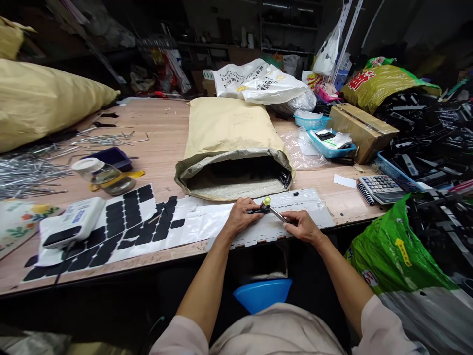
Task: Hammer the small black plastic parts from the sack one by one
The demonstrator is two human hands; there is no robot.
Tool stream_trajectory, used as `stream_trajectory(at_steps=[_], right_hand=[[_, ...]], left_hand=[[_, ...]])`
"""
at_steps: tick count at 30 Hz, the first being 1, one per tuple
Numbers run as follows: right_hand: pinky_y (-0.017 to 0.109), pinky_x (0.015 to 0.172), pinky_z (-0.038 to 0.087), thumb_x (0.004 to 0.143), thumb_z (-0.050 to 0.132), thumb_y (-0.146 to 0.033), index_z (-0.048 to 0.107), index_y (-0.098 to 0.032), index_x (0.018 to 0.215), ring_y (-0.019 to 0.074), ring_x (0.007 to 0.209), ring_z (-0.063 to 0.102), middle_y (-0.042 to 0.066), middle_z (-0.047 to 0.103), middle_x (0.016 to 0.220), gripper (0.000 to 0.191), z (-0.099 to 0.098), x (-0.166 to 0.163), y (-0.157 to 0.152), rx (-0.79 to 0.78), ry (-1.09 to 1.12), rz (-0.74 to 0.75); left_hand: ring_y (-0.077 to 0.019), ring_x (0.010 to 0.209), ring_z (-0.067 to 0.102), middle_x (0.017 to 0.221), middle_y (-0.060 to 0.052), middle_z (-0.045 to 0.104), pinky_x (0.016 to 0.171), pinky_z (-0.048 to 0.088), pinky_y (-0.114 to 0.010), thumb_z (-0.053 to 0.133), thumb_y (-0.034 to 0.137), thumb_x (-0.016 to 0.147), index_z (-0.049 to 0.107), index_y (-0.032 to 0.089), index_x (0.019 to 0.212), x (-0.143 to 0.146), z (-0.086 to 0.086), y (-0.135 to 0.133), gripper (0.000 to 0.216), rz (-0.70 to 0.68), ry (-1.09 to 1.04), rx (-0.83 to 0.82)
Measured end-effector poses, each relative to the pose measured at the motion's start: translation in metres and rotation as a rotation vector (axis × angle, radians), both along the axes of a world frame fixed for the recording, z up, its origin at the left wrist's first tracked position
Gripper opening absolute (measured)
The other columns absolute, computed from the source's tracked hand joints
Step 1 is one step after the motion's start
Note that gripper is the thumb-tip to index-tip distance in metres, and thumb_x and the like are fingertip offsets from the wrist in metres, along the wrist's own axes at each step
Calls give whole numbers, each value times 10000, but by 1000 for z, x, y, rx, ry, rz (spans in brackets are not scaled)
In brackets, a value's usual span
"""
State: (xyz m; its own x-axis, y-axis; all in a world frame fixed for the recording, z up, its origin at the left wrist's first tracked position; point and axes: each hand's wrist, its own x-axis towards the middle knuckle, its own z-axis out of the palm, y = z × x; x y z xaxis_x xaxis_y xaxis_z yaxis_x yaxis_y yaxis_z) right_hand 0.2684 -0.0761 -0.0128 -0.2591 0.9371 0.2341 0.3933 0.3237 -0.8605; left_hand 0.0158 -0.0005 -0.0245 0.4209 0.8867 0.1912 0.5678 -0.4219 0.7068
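Note:
My left hand (241, 215) is closed round a small black part (257, 211) at the table's near edge. My right hand (302, 225) pinches a thin metal rod (278, 215) that slants up to the left and ends in a yellow-green knob (266, 201) right at the black part. Both hands rest on a white plastic sheet (207, 222). Just behind them lies a tan sack (231, 143) on its side, its open mouth facing me with dark parts inside.
Sheets of black square pads (125, 217) and a white device (70, 224) lie to the left, beside a glass jar (101, 175) and metal rods (25, 170). A calculator (380, 187), blue baskets (330, 145) and a box (360, 130) sit right. A blue bin (262, 293) is below.

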Motion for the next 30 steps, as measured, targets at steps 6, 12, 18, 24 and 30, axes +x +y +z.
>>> stream_trajectory(at_steps=[6,12,18,24,30], right_hand=[[277,552,460,739,683,-261,769,-143,1065,144,519,551,-17,609,587,357,-12,8,7,-111,287,-88],[305,617,505,745,707,-269,760,-134,1067,150,532,601,-16,665,586,353,-13,14,10,-169,516,-140],[305,599,523,741,721,-282,756,-132,1077,149,528,613,-20,666,581,370,-15,14,11,-170,523,-117],[306,586,522,725,725,-251,753,-132,1048,147,512,609,-23,664,568,346,-18,13,10,-166,542,-116],[315,584,529,724,714,-250,753,-137,1045,155,513,615,-29,656,578,343,-17,11,8,-177,489,-112]], left_hand=[[-233,921,521,871,-33,676,854,417,-363,763,361,774,811,248,949,1,-2,2,214,-5,-7,-7],[-229,978,554,962,-47,657,958,396,-399,718,393,837,773,231,967,-4,19,-17,215,-3,-192,105],[-180,865,609,904,-31,680,827,458,-305,675,360,891,750,225,988,-2,38,-92,183,-417,-125,-257],[-175,859,626,942,-10,692,766,448,-274,713,271,804,755,259,974,17,-2,-136,176,-327,197,-349],[-281,1080,662,1087,-90,740,880,480,-340,611,313,875,705,222,1228,25,-60,-136,376,-16,459,-524]])
